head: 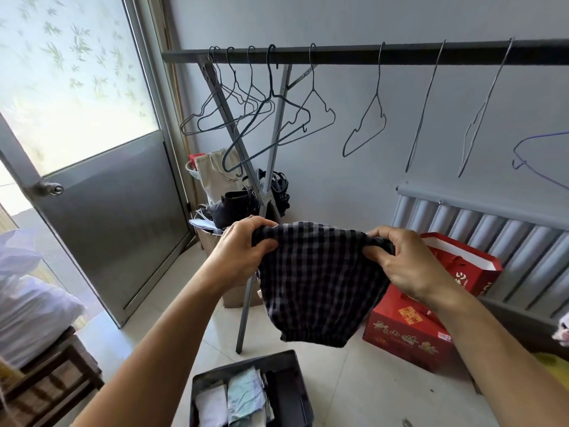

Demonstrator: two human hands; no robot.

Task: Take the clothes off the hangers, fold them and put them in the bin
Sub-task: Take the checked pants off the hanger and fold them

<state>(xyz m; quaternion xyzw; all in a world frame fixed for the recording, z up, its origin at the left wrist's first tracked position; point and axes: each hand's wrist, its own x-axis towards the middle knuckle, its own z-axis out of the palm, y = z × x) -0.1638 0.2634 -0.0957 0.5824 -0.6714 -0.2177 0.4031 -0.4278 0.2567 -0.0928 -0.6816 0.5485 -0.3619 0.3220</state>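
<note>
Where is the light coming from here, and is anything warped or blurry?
Head view: daylight comes through the frosted door pane at left, washed out; the wide lens bows the rail; the left hand, right hand and checked garment look sharp; the bin is cut off at the bottom edge.

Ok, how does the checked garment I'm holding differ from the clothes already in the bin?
The checked garment is dark; the clothes in the bin are pale, white and light blue. The checked garment hangs in the air, gripped by the left hand and right hand; the clothes lie folded in the bin. Both are off the hangers.
</note>
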